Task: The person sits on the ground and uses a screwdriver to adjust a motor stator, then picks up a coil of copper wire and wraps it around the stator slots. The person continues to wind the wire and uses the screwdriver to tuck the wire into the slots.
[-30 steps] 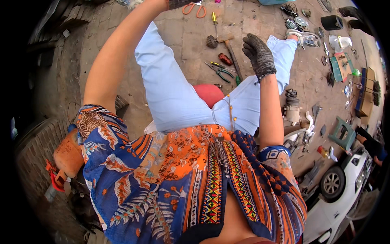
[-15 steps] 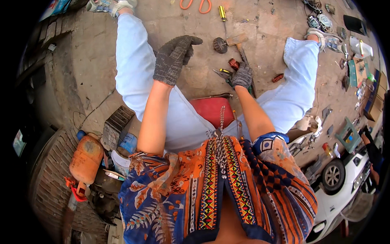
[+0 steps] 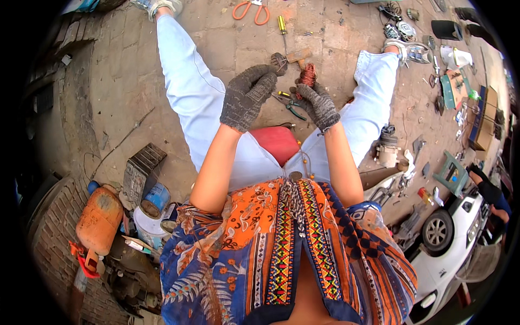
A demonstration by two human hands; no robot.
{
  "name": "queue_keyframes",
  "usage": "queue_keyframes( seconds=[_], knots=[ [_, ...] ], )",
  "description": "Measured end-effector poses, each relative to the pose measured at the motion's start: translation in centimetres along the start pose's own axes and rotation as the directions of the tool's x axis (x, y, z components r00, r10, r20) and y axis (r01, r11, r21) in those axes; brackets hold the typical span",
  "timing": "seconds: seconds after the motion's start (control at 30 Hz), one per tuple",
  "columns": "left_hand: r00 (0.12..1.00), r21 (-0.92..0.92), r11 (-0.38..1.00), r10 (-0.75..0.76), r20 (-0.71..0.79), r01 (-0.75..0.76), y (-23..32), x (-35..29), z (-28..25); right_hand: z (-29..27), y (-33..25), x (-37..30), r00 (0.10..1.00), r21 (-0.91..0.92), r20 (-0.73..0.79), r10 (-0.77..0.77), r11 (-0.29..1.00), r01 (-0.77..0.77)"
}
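Left hand (image 3: 247, 97), coil (image 3: 307, 75), right hand (image 3: 320, 108): handling step, apparently.
Left hand: fingers bunched, contents cannot be told; round part (image 3: 278, 60) at 1 o'clock. Coil: right hand's 11 o'clock, clamped there; next move likely needs steady grip.

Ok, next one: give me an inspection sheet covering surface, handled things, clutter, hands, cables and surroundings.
Surface: paved ground, dusty, with tools and parts scattered about.
Handled things: reddish wire coil, in the right hand.
Clutter: orange-handled scissors, yellow-handled screwdriver, hammer and pliers lying loose.
Hands: both gloved; right closed on the coil; left hand curled beside a dark round part, contact unclear.
Cables: thin dark strand at left, possibly cable.
Surroundings: white car right; orange tank left.
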State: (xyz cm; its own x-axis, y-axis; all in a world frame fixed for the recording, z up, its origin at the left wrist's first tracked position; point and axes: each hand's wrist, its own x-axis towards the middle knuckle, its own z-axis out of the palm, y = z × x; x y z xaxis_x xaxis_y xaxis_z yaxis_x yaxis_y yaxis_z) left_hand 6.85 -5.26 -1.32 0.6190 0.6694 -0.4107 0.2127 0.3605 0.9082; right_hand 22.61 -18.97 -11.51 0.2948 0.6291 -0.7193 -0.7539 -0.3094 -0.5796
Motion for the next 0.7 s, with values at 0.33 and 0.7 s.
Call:
queue_keyframes(
  seconds=[0.33, 0.7],
  knots=[
    [0.928, 0.046, 0.979, 0.173, 0.331, -0.199, 4.9, -9.4, 3.1, 4.8, -3.9, -14.8, 0.874, -0.38, 0.106, -0.474, 0.793, 0.476],
    [0.894, 0.022, 0.97, 0.214, 0.395, -0.243, 5.0, -15.3, 3.6, 4.9, -2.9, -19.3, 0.684, -0.673, 0.113, -0.721, 0.451, 0.586]
  ],
)
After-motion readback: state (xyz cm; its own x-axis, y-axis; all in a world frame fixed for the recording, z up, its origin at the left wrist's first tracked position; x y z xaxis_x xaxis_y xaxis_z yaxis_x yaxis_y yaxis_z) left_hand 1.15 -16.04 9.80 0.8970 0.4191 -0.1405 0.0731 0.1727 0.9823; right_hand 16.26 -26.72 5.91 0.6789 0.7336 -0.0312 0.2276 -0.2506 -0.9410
